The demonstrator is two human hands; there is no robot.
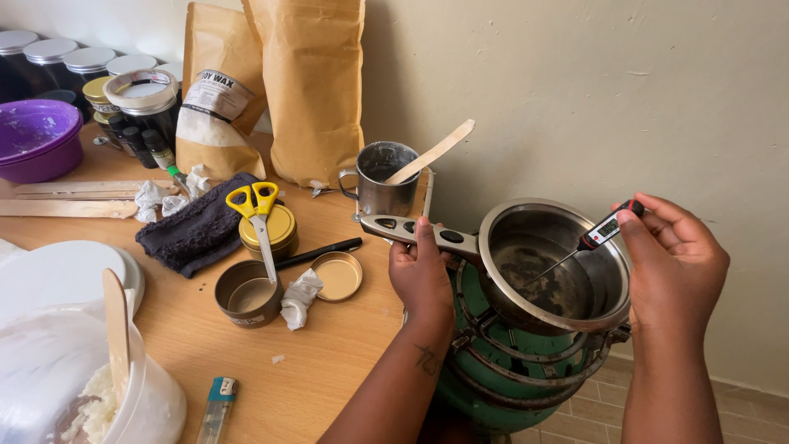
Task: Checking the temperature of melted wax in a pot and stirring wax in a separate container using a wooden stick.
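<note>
The left hand (421, 275) is gripping the saucepan (555, 267) handle; the right hand (674, 259) is pinching a probe thermometer (604, 232), dipping it inside.

cream plaster wall (575, 99), wooden table (329, 345), tan tiled floor (592, 411)

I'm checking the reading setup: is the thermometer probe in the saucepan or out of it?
In. The thermometer, held by the right hand, angles its probe down inside the saucepan.

a wooden table (329, 362) carries a purple bowl (34, 138), dark cloth (193, 230), round tins (246, 292), a metal cup (386, 177), brown bags (312, 90), a lighter (217, 409) and a white tub (74, 386).
</note>
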